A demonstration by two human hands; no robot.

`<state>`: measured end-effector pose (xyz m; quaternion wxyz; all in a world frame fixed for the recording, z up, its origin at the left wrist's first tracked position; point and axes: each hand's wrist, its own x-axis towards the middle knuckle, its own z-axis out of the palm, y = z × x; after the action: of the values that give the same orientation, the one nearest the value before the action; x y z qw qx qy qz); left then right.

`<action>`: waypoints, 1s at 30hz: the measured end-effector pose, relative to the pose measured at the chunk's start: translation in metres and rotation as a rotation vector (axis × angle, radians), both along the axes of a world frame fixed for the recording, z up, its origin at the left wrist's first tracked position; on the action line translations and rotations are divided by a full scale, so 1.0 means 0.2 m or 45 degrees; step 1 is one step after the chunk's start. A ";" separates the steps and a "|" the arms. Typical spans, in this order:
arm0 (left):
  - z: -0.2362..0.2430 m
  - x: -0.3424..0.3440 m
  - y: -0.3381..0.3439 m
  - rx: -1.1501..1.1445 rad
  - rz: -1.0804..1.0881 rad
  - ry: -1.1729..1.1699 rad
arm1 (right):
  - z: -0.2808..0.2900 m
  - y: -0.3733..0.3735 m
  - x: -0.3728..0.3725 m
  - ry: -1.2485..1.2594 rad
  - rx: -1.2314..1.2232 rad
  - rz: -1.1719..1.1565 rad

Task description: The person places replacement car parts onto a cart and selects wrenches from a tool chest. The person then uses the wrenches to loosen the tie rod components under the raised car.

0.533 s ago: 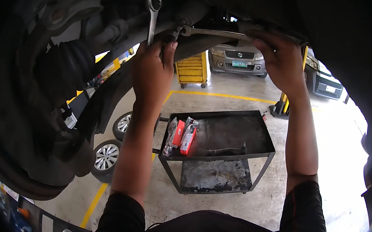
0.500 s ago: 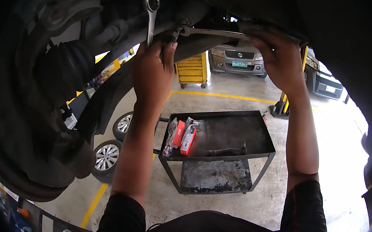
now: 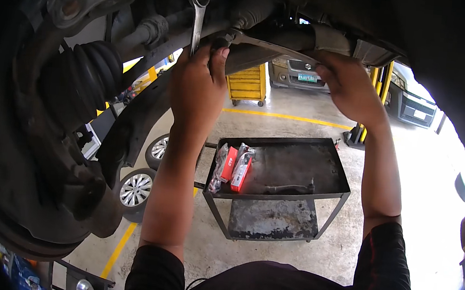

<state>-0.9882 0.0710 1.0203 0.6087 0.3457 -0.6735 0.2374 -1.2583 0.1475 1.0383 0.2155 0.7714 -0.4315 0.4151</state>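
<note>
Overhead, under a raised vehicle, my left hand (image 3: 198, 88) is closed around a ring-ended wrench (image 3: 198, 21), whose ring points up. Its thumb and fingertips press at a small dark fitting (image 3: 220, 44) on the rod, partly hidden by the fingers. My right hand (image 3: 355, 90) grips the far end of a second, open-ended wrench (image 3: 275, 46). The jaw of that wrench sits at the rod joint just right of my left fingertips, and its shaft slopes down toward my right hand. A ribbed rubber boot (image 3: 252, 14) lies just above the jaw.
Below stands a black metal cart (image 3: 298, 162) bearing red boxes (image 3: 240, 173), plastic-wrapped parts and a dark rod-like part (image 3: 290, 189). Two wheels (image 3: 136, 188) lie left of it. Behind are a yellow tool cabinet (image 3: 246, 85), a lift post (image 3: 380, 97) and parked cars. Suspension parts (image 3: 91, 75) crowd the left.
The right-hand wrench has tilted from nearly level to sloping down at its handle end, my right hand moving with it. My left hand keeps its hold. The whole view has shifted slightly.
</note>
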 end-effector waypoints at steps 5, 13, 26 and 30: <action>-0.01 0.00 -0.02 -0.080 -0.005 0.003 | 0.04 0.01 -0.04 0.114 -0.229 0.031; 0.01 -0.01 0.00 0.000 -0.048 0.017 | 0.15 0.01 -0.04 0.259 -0.324 0.038; 0.10 -0.01 -0.02 -0.179 0.010 0.093 | 0.02 -0.03 0.00 -0.009 -0.249 -0.042; 0.14 -0.09 0.04 0.031 0.009 0.049 | -0.01 -0.02 0.01 -0.079 -0.216 -0.064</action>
<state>-1.0059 0.0794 1.0491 0.6165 0.3599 -0.6632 0.2247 -1.2558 0.1432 1.0359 0.2770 0.7261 -0.4206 0.4682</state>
